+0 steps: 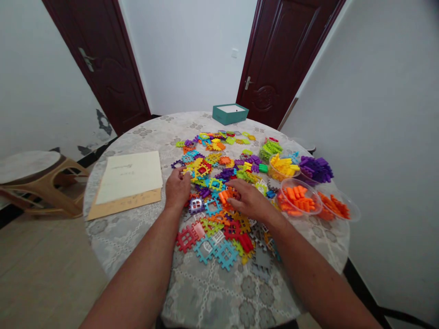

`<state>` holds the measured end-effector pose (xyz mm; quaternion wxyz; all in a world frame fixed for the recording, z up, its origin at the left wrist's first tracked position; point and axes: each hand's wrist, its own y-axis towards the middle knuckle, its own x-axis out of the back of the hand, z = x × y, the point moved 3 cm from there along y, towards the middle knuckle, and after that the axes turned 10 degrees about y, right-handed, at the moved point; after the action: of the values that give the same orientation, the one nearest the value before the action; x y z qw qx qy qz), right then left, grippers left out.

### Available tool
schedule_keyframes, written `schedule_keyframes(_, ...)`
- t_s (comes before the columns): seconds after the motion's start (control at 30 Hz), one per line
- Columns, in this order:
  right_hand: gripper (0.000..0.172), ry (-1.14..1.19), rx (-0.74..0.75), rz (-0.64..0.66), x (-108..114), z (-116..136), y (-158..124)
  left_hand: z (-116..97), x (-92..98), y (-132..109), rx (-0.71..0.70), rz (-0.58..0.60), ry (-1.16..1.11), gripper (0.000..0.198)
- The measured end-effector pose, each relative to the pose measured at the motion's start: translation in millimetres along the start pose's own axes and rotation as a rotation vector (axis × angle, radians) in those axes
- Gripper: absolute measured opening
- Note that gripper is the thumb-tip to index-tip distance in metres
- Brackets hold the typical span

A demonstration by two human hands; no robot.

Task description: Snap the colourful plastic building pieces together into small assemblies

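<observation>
Colourful plastic building pieces [213, 207] lie in a loose pile over the middle of the round table. My left hand [177, 187] rests at the pile's left edge, beside yellow pieces, its fingers bent; whether it holds one is hidden. Over the right part of the pile is my right hand [247, 197], its thumb and fingers curved around orange pieces [224, 197]. Clear tubs at the right hold yellow pieces [284, 165], orange pieces [298, 199], purple pieces [315, 169] and green pieces [270, 150].
A sheet of paper [132, 176] lies on brown card [125, 204] at the table's left. At the far edge stands a green box [229, 114]. The table [192, 290] has a patterned cover. A stool [44, 183] stands on the left.
</observation>
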<state>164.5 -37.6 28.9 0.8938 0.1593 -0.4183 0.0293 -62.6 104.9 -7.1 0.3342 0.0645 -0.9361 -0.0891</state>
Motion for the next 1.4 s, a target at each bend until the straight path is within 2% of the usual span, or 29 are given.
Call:
schedule_keyframes(0.13, 0.046, -0.05, -0.005, 0.028, -17, -1, 1, -3, -1.6, -2, -0.088, 0.059, 0.154, 0.043)
schedule_keyframes(0.33, 0.045, 0.091, -0.015, -0.236, 1, -12, -6, -5, -4.9, -4, -0.193, 0.164, 0.332, 0.045)
schedule_keyframes(0.43, 0.048, 0.159, -0.078, -0.296, 12, -15, -10, -3, -6.3, -1, -0.192, 0.136, 0.37, 0.046)
schedule_keyframes(0.53, 0.045, 0.303, -0.208, -0.354, 19, -21, -13, -3, -6.8, 0, -0.179, 0.107, 0.354, 0.048)
schedule_keyframes(0.63, 0.046, 0.428, -0.299, -0.406, 24, -31, -15, -5, -3.6, -2, -0.207, 0.034, 0.339, 0.053)
schedule_keyframes(0.77, 0.049, 0.521, -0.305, -0.432, 27, -40, -14, -4, -0.4, -5, -0.298, -0.062, 0.317, 0.047)
schedule_keyframes(0.9, 0.052, 0.553, -0.279, -0.441, 33, -46, -15, -4, -3.5, -9, -0.305, -0.034, 0.296, 0.036)
schedule_keyframes(1.0, 0.052, 0.542, -0.277, -0.401, 36, -49, -17, -12, -0.9, -15, -0.324, -0.066, 0.282, 0.033)
schedule_keyframes(1.1, 0.053, 0.509, -0.26, -0.368, 32, -48, -17, -25, 5.9, -22, -0.316, -0.069, 0.174, 0.032)
schedule_keyframes(1.17, 0.052, 0.472, -0.208, -0.35, 26, -41, -17, -33, 7.5, -29, -0.282, 0.019, 0.029, 0.034)
schedule_keyframes(1.2, 0.05, 0.447, -0.16, -0.342, 22, -35, -16, -37, 6.5, -33, -0.261, 0.1, -0.064, 0.037)
schedule_keyframes(1.33, 0.046, 0.326, 0.046, -0.277, 8, -9, -14, -50, -6.2, -51, -0.19, 0.529, -0.38, 0.056)
schedule_keyframes(1.4, 0.048, 0.272, 0.104, -0.211, 0, 2, -13, -55, -11.8, -60, -0.203, 0.681, -0.427, 0.064)
